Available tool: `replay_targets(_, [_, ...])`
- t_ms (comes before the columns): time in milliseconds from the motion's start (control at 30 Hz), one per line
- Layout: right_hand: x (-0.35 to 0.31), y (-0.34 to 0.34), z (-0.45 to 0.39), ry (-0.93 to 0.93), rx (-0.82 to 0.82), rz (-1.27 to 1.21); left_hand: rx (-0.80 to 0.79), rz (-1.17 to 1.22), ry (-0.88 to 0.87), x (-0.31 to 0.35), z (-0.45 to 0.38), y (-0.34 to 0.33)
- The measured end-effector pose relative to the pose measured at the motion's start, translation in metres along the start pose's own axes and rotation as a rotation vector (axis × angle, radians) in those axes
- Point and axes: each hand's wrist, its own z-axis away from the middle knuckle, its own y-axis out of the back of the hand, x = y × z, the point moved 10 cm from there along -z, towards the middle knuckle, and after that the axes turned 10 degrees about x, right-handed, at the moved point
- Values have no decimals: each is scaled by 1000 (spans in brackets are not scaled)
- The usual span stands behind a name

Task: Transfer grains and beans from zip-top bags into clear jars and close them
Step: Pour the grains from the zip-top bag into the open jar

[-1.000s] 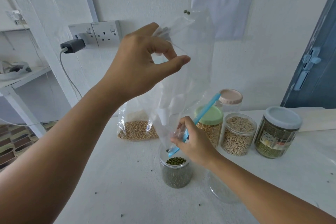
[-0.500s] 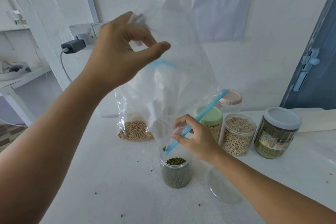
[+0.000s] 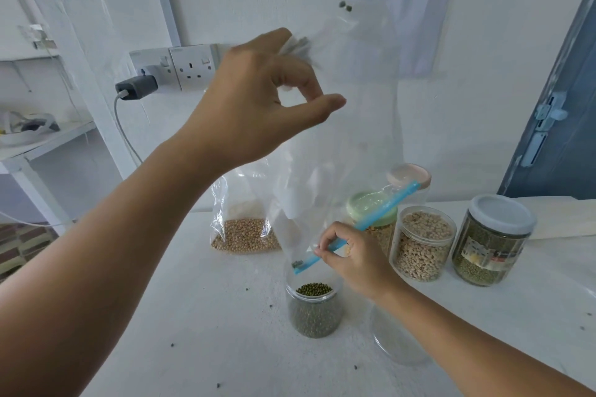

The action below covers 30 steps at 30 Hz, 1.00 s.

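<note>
A clear zip-top bag (image 3: 358, 126) hangs upside down over an open jar of green mung beans (image 3: 314, 309). My left hand (image 3: 258, 103) pinches the bag's bottom corner high up. My right hand (image 3: 351, 255) pinches the bag's blue zip strip (image 3: 380, 219) just above the jar mouth. A few beans cling inside the bag, two near its top corner (image 3: 344, 5) and some at the zip end. The jar's clear lid (image 3: 396, 342) lies on the table to the right of the jar.
A bag of pale soybeans (image 3: 245, 232) stands behind the jar. Several filled jars sit at the right: green-lidded (image 3: 371, 206), pink-lidded (image 3: 409, 175), an open one of pale grain (image 3: 422, 245), and a lidded mung-bean jar (image 3: 493, 242). Stray beans dot the white table (image 3: 193, 316). A wall socket with charger (image 3: 137, 89).
My left hand has shaken the bag's bottom corner, dipping left and coming back up. The loose beans near the top shifted. My right hand stays on the zip strip over the jar.
</note>
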Motion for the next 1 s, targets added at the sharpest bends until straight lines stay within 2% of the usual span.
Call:
replay_targets(267, [3, 3, 5, -15, -17, 34, -33, -1, 22, -6, 9, -9])
replay_targets(467, [1, 3, 5, -101, -13, -46, -29, 19, 60, -13, 12, -10])
replay_targets(667, [-9, -6, 2, -67, -49, -57, -26, 35, 86, -17, 11, -8])
replay_targets(1000, [-10, -6, -5, -48, -2, -20, -38, 28, 90, -17, 13, -10])
